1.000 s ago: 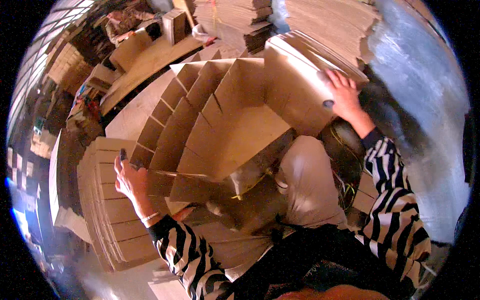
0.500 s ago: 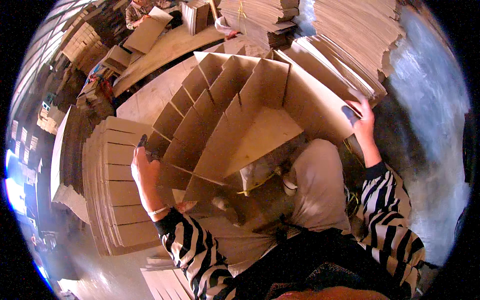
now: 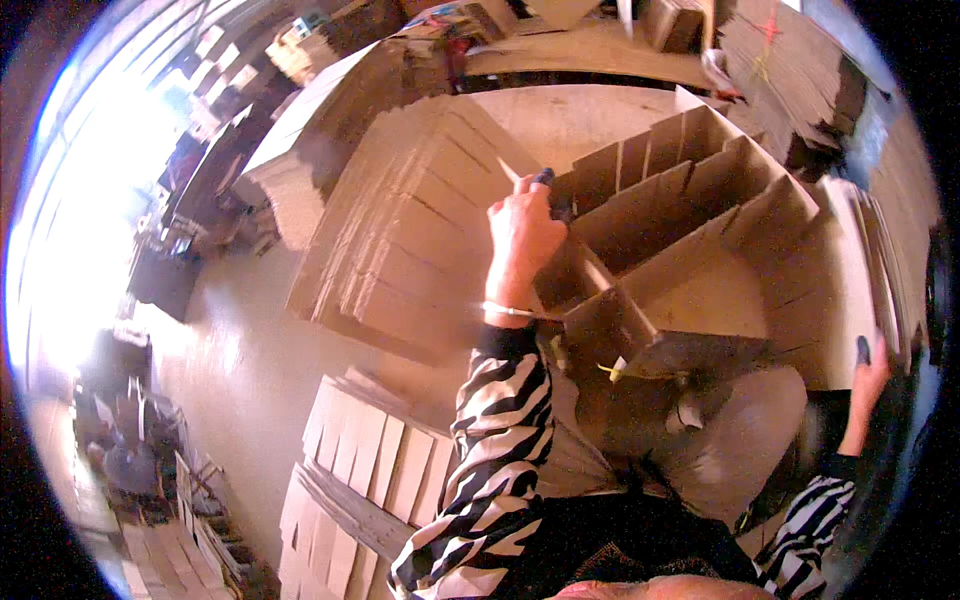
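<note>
Head view: one divider grid (image 3: 650, 220) of brown cardboard stands on edge before the person's legs (image 3: 755, 400), its far side next to the pale surface (image 3: 590, 115); whether the surface bears it cannot be determined. Left hand (image 3: 525, 240) is at the grid's left corner, between it and the slotted stack (image 3: 400, 220); thumb and index, both dark-capped, are parted, and whether they grip a strip cannot be told. Right hand (image 3: 870, 385) is at the near end of the panel (image 3: 835, 300) that closes the grid's right side; its fingers pinch that panel, dark-capped thumb on the inner face, the rest partly hidden behind. More boards (image 3: 888, 260) stand just beyond. Step in hand, as judged: squaring the crossed strips with both sides steadied. Next move, in this assessor's opinion, calls for even pressure from both hands, slots kept aligned, since a one-sided push could skew the cells or bend a strip
</note>
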Tool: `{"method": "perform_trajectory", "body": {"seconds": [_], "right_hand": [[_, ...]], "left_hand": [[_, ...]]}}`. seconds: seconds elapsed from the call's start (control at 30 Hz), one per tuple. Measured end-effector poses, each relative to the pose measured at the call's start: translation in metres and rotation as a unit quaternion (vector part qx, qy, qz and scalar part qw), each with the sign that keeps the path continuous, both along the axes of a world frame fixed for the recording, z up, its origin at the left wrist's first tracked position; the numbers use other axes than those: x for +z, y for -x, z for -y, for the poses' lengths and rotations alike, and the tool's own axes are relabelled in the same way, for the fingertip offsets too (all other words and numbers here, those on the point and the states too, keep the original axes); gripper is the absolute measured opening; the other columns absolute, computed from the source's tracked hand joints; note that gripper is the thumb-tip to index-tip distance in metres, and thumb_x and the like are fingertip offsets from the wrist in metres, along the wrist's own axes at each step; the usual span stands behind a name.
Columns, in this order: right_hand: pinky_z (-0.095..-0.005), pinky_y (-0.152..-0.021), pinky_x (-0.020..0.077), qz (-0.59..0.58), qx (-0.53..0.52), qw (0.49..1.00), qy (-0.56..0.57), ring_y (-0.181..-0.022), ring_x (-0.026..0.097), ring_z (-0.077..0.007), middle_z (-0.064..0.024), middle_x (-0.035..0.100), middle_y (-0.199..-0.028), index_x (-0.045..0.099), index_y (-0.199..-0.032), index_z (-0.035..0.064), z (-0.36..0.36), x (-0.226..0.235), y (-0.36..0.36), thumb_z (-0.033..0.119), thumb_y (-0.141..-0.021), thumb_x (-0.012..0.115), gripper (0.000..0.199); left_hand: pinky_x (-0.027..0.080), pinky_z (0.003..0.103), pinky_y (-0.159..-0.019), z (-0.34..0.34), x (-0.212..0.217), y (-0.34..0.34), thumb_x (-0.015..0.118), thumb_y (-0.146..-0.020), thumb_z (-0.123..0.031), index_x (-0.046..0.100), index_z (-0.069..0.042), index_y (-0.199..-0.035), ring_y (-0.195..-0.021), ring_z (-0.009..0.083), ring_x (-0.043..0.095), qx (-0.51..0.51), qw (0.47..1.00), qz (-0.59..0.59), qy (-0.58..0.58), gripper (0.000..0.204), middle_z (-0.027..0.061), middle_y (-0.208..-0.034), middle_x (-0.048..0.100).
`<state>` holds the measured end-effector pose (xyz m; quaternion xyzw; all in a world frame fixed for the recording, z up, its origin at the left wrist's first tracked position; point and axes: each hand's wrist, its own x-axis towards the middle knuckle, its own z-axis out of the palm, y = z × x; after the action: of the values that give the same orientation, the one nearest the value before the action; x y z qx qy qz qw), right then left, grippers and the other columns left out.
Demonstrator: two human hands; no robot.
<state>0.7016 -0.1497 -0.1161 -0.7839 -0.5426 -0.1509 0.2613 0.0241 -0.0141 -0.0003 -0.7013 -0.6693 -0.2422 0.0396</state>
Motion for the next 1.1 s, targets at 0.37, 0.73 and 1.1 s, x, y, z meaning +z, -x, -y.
{"method": "perform_trajectory", "body": {"seconds": [0.37,0.73,1.1], "right_hand": [[-0.0454,-0.083,0.0488,0.158,-0.017,0.987,0.004,-0.104,0.061,-0.0394,-0.0197,0.061,-0.122,0.052,-0.132,0.0101,-0.06,0.054,-0.051,0.037,-0.096,0.055,0.046],[-0.0407,-0.101,0.0413,0.304,0.063,0.951,0.0,-0.123,0.05,-0.0335,-0.0133,0.056,-0.132,0.054,-0.129,0.0044,-0.039,0.08,0.039,0.017,-0.094,0.057,0.037],[-0.0363,-0.097,0.0425,-0.376,0.09,0.881,-0.272,-0.108,0.058,-0.0226,-0.0105,0.063,-0.112,0.064,-0.113,-0.0009,-0.034,-0.021,0.051,0.023,-0.09,0.063,0.033]], "left_hand": [[0.04,0.043,-0.094,0.0,0.016,-0.013,0.063,-0.068,-0.009,0.059,-0.004,-0.119,-0.1,0.0318,0.062,0.011,0.999,-0.022,-0.023,0.052,0.0165,-0.108,0.062],[0.038,0.046,-0.092,0.015,0.016,-0.004,0.063,-0.07,-0.012,0.062,-0.006,-0.115,-0.099,0.0296,0.063,0.078,0.996,-0.028,0.026,0.045,0.0113,-0.112,0.062],[0.052,0.046,-0.081,0.012,0.017,0.016,0.056,-0.077,-0.006,0.058,-0.003,-0.111,-0.097,0.0398,0.062,-0.032,0.997,0.073,-0.001,0.034,0.0202,-0.114,0.059]]}}
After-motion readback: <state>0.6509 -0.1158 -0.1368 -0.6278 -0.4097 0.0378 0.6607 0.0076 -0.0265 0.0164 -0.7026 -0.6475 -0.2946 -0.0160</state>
